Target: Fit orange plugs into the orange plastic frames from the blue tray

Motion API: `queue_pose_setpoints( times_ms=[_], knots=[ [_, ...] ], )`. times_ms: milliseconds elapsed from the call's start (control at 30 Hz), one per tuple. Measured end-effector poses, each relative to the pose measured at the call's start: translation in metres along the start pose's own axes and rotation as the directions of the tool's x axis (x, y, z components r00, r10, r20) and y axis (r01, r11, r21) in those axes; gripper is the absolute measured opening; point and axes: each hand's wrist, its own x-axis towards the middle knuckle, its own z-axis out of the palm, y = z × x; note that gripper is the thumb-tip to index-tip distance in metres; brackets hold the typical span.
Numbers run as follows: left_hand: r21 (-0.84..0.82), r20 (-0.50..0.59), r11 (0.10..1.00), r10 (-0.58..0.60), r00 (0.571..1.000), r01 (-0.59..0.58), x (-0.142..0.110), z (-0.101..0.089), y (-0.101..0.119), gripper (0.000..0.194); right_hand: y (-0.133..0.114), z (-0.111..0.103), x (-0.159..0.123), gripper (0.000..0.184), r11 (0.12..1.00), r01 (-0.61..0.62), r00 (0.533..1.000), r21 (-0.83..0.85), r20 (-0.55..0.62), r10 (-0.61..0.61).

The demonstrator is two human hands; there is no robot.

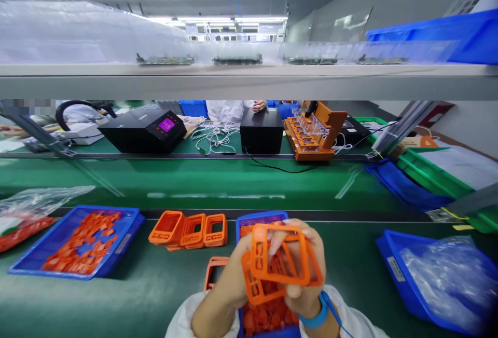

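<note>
Several orange plastic frames (280,278) are held up in front of me, fanned at different angles. My right hand (312,242), with a blue wrist strap (319,313), is closed round their right side. My left hand (241,255) grips them from the left, its fingers partly hidden behind the frames. Below both hands is a blue bin (261,217) of small orange parts (268,317). Another orange frame (218,261) lies beside my left forearm. Stacks of similar orange frames (193,230) stand on the green bench further left.
A blue tray (130,224) of orange pieces is at left, near a clear plastic bag (39,200). At right stands a blue bin (392,242) with clear bags. Behind are black boxes (261,133), an orange fixture (315,135) and a co-worker's hand (259,105). A shelf (249,86) crosses above.
</note>
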Motion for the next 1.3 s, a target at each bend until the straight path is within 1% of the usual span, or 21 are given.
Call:
queue_pose_setpoints(
  times_ms=[33, 100, 167, 233, 267, 300, 333, 367, 433, 467, 500, 567, 633, 700, 733, 800, 867, 967, 1067, 1200, 1300],
  knots=[
    [0.005, 0.035, 1.000, 0.002, 0.999, -0.002, 0.001, -0.002, 0.002, 0.054, -0.002, -0.001, 0.003, 0.070, 0.998, -0.054, 0.998, 0.042, -0.038, 0.055],
    [0.042, 0.123, 0.996, 0.068, 0.990, -0.073, -0.001, -0.007, 0.004, 0.057, -0.006, -0.003, 0.009, 0.069, 0.982, -0.136, 0.983, 0.130, -0.107, 0.151],
    [0.129, 0.244, 0.970, 0.168, 0.955, -0.204, -0.006, -0.013, 0.005, 0.077, -0.007, -0.004, 0.013, 0.068, 0.968, -0.183, 0.967, 0.172, -0.146, 0.208],
    [0.246, 0.341, 0.917, 0.221, 0.914, -0.314, -0.010, -0.017, 0.003, 0.106, -0.006, -0.005, 0.015, 0.068, 0.964, -0.194, 0.961, 0.179, -0.161, 0.224],
    [0.305, 0.345, 0.883, 0.247, 0.906, -0.357, -0.011, -0.019, 0.002, 0.116, -0.005, -0.005, 0.015, 0.069, 0.963, -0.200, 0.960, 0.183, -0.161, 0.230],
    [0.363, 0.311, 0.841, 0.295, 0.903, -0.400, -0.012, -0.019, 0.000, 0.120, -0.004, -0.004, 0.015, 0.070, 0.961, -0.202, 0.959, 0.189, -0.159, 0.233],
    [0.418, 0.259, 0.791, 0.369, 0.893, -0.448, -0.011, -0.020, -0.002, 0.117, -0.003, -0.004, 0.015, 0.071, 0.960, -0.203, 0.959, 0.191, -0.158, 0.234],
    [0.472, 0.206, 0.729, 0.455, 0.867, -0.495, -0.009, -0.020, -0.003, 0.109, -0.002, -0.003, 0.014, 0.071, 0.962, -0.203, 0.960, 0.182, -0.156, 0.232],
    [0.572, 0.157, 0.595, 0.597, 0.787, -0.565, -0.005, -0.020, -0.004, 0.085, 0.000, -0.003, 0.013, 0.070, 0.968, -0.204, 0.960, 0.147, -0.163, 0.227],
    [0.609, 0.162, 0.536, 0.638, 0.753, -0.585, -0.004, -0.020, -0.002, 0.077, 0.002, -0.004, 0.013, 0.068, 0.971, -0.198, 0.958, 0.135, -0.182, 0.220],
    [0.633, 0.178, 0.491, 0.660, 0.730, -0.598, -0.003, -0.022, 0.002, 0.074, 0.003, -0.005, 0.013, 0.066, 0.972, -0.192, 0.952, 0.139, -0.213, 0.219],
    [0.648, 0.195, 0.448, 0.684, 0.703, -0.616, -0.003, -0.027, 0.013, 0.072, 0.004, -0.009, 0.017, 0.061, 0.959, -0.194, 0.919, 0.208, -0.303, 0.251],
    [0.640, 0.160, 0.466, 0.697, 0.699, -0.611, -0.007, -0.035, 0.028, 0.069, 0.003, -0.013, 0.023, 0.057, 0.931, -0.212, 0.869, 0.297, -0.380, 0.319],
    [0.620, 0.043, 0.546, 0.694, 0.719, -0.564, -0.013, -0.045, 0.041, 0.066, -0.001, -0.018, 0.030, 0.056, 0.907, -0.240, 0.829, 0.347, -0.413, 0.377],
    [0.609, -0.019, 0.585, 0.686, 0.727, -0.536, -0.015, -0.049, 0.045, 0.064, -0.004, -0.019, 0.033, 0.056, 0.901, -0.249, 0.820, 0.354, -0.418, 0.391],
    [0.592, -0.110, 0.626, 0.687, 0.718, -0.508, -0.017, -0.057, 0.051, 0.061, -0.010, -0.021, 0.037, 0.056, 0.899, -0.253, 0.822, 0.356, -0.411, 0.394],
    [0.593, -0.141, 0.630, 0.695, 0.706, -0.501, -0.017, -0.062, 0.052, 0.059, -0.014, -0.020, 0.037, 0.057, 0.901, -0.251, 0.837, 0.355, -0.388, 0.386],
    [0.621, -0.137, 0.624, 0.682, 0.719, -0.474, -0.014, -0.063, 0.049, 0.060, -0.016, -0.019, 0.035, 0.059, 0.898, -0.251, 0.852, 0.361, -0.358, 0.382],
    [0.639, -0.154, 0.631, 0.665, 0.731, -0.439, -0.011, -0.060, 0.047, 0.061, -0.017, -0.019, 0.034, 0.057, 0.890, -0.263, 0.858, 0.371, -0.332, 0.392],
    [0.628, -0.162, 0.644, 0.658, 0.736, -0.438, -0.011, -0.054, 0.048, 0.063, -0.019, -0.020, 0.035, 0.057, 0.882, -0.282, 0.863, 0.377, -0.303, 0.405],
    [0.602, -0.172, 0.665, 0.648, 0.742, -0.441, -0.013, -0.049, 0.050, 0.064, -0.019, -0.021, 0.035, 0.058, 0.890, -0.274, 0.877, 0.364, -0.286, 0.387]
  ],
)
